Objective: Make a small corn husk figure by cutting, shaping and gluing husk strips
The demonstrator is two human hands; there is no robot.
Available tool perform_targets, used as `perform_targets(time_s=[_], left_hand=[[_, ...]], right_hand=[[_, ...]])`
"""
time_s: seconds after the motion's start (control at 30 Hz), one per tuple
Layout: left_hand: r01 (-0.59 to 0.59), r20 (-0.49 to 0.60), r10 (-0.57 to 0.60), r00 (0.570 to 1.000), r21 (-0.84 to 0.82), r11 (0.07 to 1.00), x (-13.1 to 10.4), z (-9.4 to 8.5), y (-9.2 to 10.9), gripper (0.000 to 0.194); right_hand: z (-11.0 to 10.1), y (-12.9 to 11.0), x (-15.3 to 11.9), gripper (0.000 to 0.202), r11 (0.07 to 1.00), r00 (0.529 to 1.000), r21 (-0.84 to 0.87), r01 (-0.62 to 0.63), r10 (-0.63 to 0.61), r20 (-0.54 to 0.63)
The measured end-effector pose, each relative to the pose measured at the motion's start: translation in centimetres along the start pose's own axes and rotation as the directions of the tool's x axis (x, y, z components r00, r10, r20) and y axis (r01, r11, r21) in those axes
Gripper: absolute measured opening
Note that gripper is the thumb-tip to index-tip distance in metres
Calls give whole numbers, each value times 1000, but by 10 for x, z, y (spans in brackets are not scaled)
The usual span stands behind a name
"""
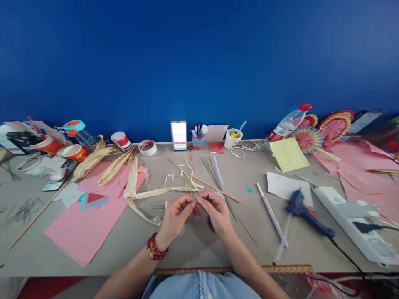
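My left hand (177,214) and my right hand (215,211) meet over the table's front middle, fingertips pinched together. Whatever sits between them is too small to make out. Dried corn husk strips (165,192) lie just beyond and to the left of my fingers, one reaching up to them. Behind the hands, a thin wooden stick (218,188) runs slantwise. Thin wires (210,170) are scattered beyond my right hand, and a round object beneath that hand is mostly hidden.
At left lie pink paper sheets (87,232), corn husks (93,160) and loose wires (23,209). A tape roll (147,148), pen cup (198,141) and phone (179,136) line the back. At right are a glue gun (307,214), power strip (349,222) and tilted bottle (286,124).
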State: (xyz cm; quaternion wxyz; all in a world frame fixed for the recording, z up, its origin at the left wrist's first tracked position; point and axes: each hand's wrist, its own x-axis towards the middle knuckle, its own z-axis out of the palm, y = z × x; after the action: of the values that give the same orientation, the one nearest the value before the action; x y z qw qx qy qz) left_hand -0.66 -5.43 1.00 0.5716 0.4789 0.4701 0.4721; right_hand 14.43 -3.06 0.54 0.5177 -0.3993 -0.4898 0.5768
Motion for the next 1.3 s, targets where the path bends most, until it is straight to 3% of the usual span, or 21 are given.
perform_targets(time_s=[0.43,0.7,1.3], left_hand=[[9,-1,-9,1000,-58,998,0,3,6,22],[-1,-11,0,1000,-16,1000,-1,0,5,19],[-10,-46,11,999,19,1000,-1,0,7,21]], right_hand=[[3,-6,1,11,998,999,50,30,-32,39],[0,5,0,7,999,1000,45,12,-12,10],[0,1,0,10,999,998,15,41,-42,50]])
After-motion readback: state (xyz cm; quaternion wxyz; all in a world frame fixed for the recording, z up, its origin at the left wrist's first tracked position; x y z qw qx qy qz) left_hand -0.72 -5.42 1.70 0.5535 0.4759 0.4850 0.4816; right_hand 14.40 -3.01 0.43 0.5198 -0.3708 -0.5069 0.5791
